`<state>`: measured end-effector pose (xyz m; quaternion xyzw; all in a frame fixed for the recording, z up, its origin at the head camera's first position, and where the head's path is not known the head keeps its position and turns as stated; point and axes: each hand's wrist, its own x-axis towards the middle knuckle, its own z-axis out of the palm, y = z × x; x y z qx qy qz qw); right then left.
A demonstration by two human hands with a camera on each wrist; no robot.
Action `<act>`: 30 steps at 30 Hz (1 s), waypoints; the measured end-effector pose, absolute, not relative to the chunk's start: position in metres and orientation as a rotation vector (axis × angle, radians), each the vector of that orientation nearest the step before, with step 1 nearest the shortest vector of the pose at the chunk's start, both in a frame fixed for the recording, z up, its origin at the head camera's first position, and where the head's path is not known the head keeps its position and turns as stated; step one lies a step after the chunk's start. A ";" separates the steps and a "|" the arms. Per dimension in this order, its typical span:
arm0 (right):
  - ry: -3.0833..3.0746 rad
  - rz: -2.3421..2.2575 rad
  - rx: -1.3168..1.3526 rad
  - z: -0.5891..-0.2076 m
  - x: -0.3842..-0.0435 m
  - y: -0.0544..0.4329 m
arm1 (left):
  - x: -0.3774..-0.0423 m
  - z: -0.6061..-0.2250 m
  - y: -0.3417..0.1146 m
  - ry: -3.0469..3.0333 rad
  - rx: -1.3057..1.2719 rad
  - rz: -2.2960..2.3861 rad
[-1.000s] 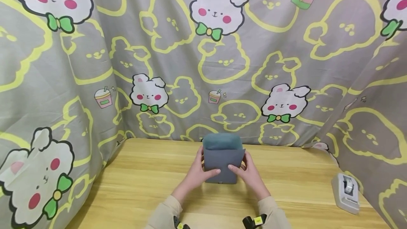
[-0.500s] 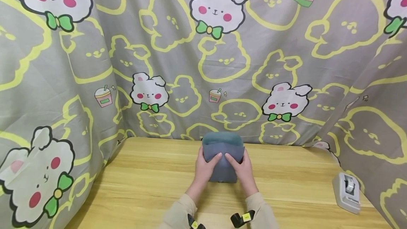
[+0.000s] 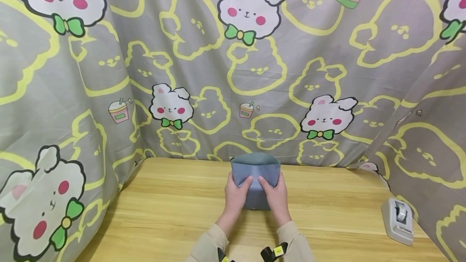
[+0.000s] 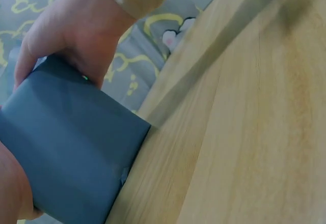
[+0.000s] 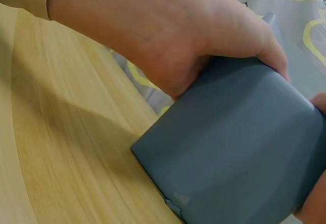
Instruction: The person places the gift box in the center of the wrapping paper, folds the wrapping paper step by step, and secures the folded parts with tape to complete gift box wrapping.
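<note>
Patterned cloth (image 3: 211,68) backs a wooden table (image 3: 174,201); the blue bag (image 3: 255,170) stands on it, central, towards the far edge; from my station I see the left hand (image 3: 236,194) and right hand (image 3: 276,195) curled round its sides, thumbs pressing the front; I judge it light, smooth, thin-walled, easily dented, best held by its side edges.

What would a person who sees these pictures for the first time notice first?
Probably the grey curtain, printed with white rabbit faces, behind and beside the table. Next, the eye may go to the blue-grey object in the head view's lower middle, gripped by the left hand and the right hand, both thumbs on its near face. A grey tape dispenser stands apart on the table's right side.
</note>
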<state>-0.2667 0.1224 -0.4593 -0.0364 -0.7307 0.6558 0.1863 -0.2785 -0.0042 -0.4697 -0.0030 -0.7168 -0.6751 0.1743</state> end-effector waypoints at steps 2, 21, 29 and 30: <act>-2.051 1.850 -0.110 -0.459 -0.267 0.122 | -0.279 -0.470 -0.004 -2.033 0.008 -1.913; -1.980 1.917 -0.101 -0.458 -0.268 0.123 | -0.281 -0.456 -0.008 -2.012 0.093 -2.006; -1.983 1.916 -0.092 -0.459 -0.269 0.123 | -0.278 -0.454 -0.009 -2.062 0.049 -1.977; -1.984 1.914 -0.094 -0.459 -0.269 0.123 | -0.278 -0.455 -0.009 -2.070 0.040 -1.966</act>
